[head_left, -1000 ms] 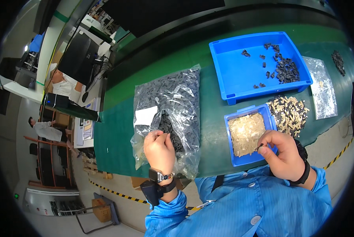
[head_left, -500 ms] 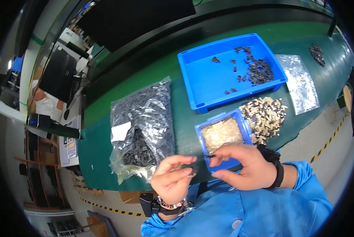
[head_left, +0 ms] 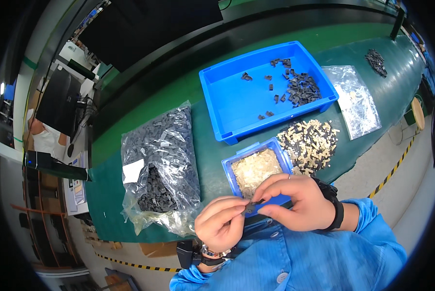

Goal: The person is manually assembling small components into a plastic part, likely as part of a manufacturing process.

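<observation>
My left hand [head_left: 221, 224] pinches a small black plastic part [head_left: 249, 208] between thumb and fingers. My right hand [head_left: 301, 202] meets it from the right, its fingertips closed on a small dark piece at the same spot; fingers hide most of both pieces, so I cannot tell whether they are joined. Just beyond my hands is a small blue bin [head_left: 233, 180] filled with cream-coloured flat pieces [head_left: 257, 167]. Right of that bin lies a loose pile of mixed black and cream pieces [head_left: 308, 145] on the green mat.
A large blue tray [head_left: 237, 104] holds black plastic parts [head_left: 302, 88], mostly at its right. To the left lies an open clear bag [head_left: 161, 160] of black parts. A flat plastic bag [head_left: 355, 104] and a small dark pile [head_left: 375, 63] lie at right. Another person [head_left: 48, 138] is at far left.
My hands have come together; before, a gap separated them, each with a small dark piece at its fingertips. The whole view has shifted slightly, moving the bins and bags left in the picture.
</observation>
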Demonstrator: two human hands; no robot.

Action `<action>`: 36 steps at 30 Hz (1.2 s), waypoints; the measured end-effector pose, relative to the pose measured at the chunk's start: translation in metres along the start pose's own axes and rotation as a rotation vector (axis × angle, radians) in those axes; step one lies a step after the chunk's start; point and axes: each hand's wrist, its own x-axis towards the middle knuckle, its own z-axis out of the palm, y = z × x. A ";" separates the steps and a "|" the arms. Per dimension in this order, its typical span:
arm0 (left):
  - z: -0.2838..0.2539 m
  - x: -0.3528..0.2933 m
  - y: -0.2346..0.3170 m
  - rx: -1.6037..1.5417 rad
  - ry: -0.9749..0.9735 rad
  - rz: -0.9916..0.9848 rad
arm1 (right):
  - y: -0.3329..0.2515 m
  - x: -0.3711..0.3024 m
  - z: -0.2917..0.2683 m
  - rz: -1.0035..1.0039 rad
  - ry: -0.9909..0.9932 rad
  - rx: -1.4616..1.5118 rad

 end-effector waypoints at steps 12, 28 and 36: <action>-0.004 0.003 0.000 0.052 -0.110 -0.042 | -0.003 0.002 -0.002 0.247 -0.114 0.045; -0.005 0.005 -0.004 0.005 -0.163 -0.040 | 0.001 0.002 -0.004 0.281 -0.170 0.028; -0.005 -0.002 -0.008 -0.128 -0.121 -0.051 | 0.005 0.005 -0.011 0.585 -0.294 0.291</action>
